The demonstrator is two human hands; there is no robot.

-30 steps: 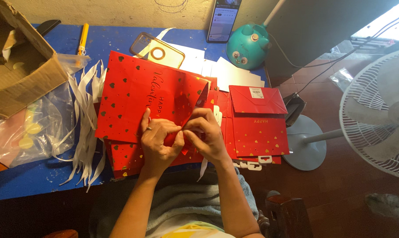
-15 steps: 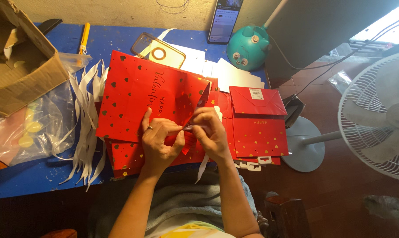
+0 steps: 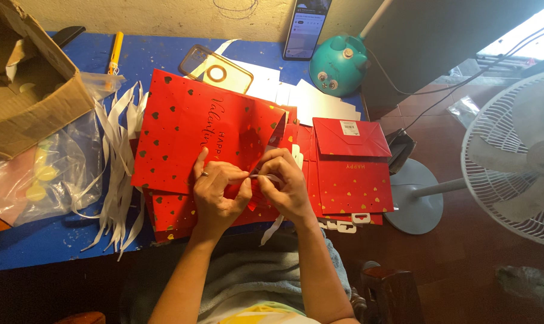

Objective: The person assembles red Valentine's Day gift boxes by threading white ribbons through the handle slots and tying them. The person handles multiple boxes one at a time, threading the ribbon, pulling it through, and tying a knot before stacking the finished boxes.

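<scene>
**Both hands pinch a ribbon at a red bag**

The left hand (image 3: 218, 192) and right hand (image 3: 287, 183) meet over the red paper bag (image 3: 200, 129), fingers closed on a thin white ribbon (image 3: 264, 177), probably threading it. More ribbons (image 3: 119, 174) lie left; a cardboard box (image 3: 26, 90) stands farther left, contents unclear.

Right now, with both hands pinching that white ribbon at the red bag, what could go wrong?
The thin white ribbon pinched between the left hand and right hand might slip free. Pulling hard could crease or tear the red paper bag. The loose ribbon pile beside it could tangle.
</scene>
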